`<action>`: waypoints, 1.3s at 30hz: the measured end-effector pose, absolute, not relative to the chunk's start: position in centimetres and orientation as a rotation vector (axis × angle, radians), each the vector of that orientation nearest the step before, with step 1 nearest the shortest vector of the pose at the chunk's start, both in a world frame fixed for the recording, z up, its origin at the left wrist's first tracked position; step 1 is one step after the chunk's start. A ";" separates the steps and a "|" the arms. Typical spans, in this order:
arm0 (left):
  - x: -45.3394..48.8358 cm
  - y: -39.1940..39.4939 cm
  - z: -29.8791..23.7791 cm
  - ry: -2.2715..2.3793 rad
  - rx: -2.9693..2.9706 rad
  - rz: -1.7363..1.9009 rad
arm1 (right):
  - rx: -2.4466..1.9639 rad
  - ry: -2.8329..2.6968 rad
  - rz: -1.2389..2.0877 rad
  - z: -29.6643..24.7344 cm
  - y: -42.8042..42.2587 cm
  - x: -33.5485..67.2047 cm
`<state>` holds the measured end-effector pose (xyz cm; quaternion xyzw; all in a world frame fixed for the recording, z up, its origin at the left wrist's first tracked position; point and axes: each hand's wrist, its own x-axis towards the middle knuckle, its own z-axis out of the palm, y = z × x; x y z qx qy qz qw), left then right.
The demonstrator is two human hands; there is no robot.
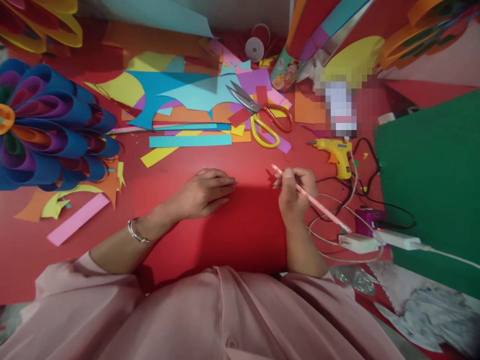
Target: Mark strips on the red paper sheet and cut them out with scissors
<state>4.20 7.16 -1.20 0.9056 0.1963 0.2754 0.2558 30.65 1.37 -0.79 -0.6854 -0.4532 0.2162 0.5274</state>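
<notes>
A pink pencil [318, 206] is gripped in my right hand [294, 192], its tip pointing up and to the left. My left hand [210, 192] lies flat with outstretched fingers on a red sheet [240, 230] that is spread before me. Nothing is held in that hand. Beyond both hands, scissors [257, 107] with one red and one yellow handle rest with blades apart on coloured paper scraps [187, 92]. A yellow glue gun [339, 155] lies to the right, past my right hand.
On the left stands a flower-like piece of blue and purple paper loops [56, 125], near a pink strip [78, 219]. Cables run around a white adapter [358, 243] at right, beside a green board [431, 185]. Farther back are a roll [255, 48] and a can [285, 70].
</notes>
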 end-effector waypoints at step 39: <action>4.2 7.4 -1.6 0.487 2.457 0.768 | -1.672 -1.252 0.681 -1.5 1.7 29.5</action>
